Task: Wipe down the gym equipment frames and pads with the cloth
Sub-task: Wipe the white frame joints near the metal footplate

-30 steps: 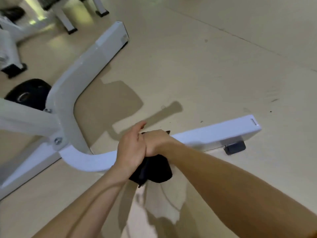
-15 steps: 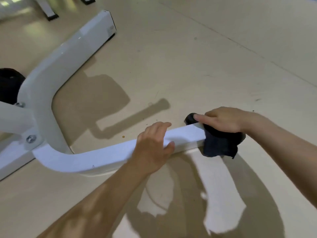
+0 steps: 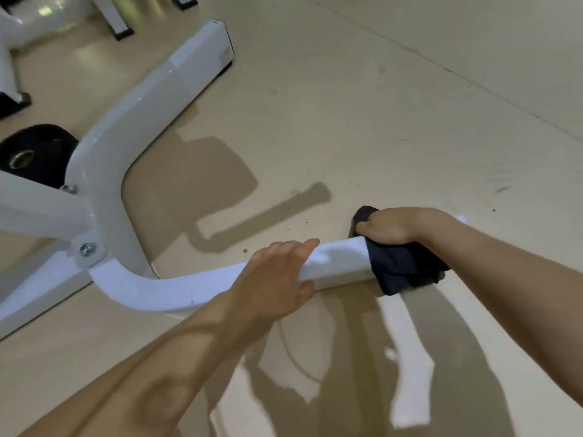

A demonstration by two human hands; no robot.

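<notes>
The right hand (image 3: pixel 391 227), right of centre in the frame, clenches a dark navy cloth (image 3: pixel 407 269) against the white frame (image 3: pixel 176 285). The cloth is bunched and creased. It drapes over the top of the tube and hangs down its near side, and a small fold pokes out past the knuckles. Just to the left, the left hand (image 3: pixel 277 279) grasps the bare tube, with fingers laid over the top and the thumb tucked under the near edge. A short stretch of white tube shows between the two hands.

The frame is glossy white box-section metal. From the hands it runs left and bends in a smooth curve, then a second leg (image 3: pixel 164 86) rises toward the upper centre and ends in a capped tip with a dark foot beneath it. A bolt (image 3: pixel 87 248) fixes a plate at the bend, where another white beam enters from the left edge.

The frame sits on a smooth beige floor (image 3: pixel 378 121) marked with scuffs and soft shadows. A black weight plate (image 3: pixel 34 156) lies at the left edge behind the bend. More white equipment legs (image 3: pixel 113 20) stand in the upper left corner.

Both bare forearms reach up from the bottom edge, the right one coming in from the right side.
</notes>
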